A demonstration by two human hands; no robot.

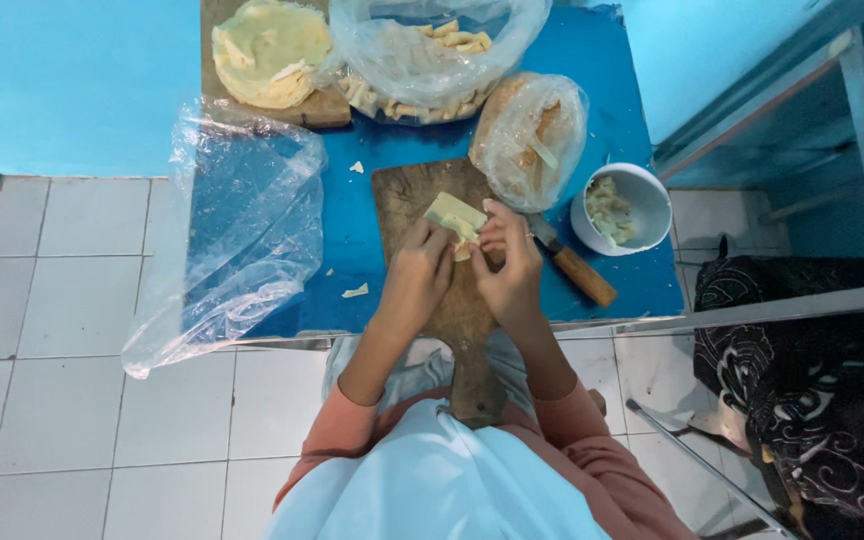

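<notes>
I'm working in a plain home-style kitchen or small food-prep corner: white floor tiles (62, 300) run beneath me, and the wall (72, 80) is painted bright turquoise. My small blue table (612, 270) carries a worn wooden cutting board (407, 195), a knife (574, 265), a white bowl (642, 195) of filling, a stack of pale dough sheets (270, 50) and clear plastic bags (242, 230). A metal frame (862, 110) stands to one side.

table (612, 110) blue | board (402, 200) brown | wrapper (455, 213) pale yellow | bowl (642, 185) white | sleeves (337, 425) salmon
</notes>
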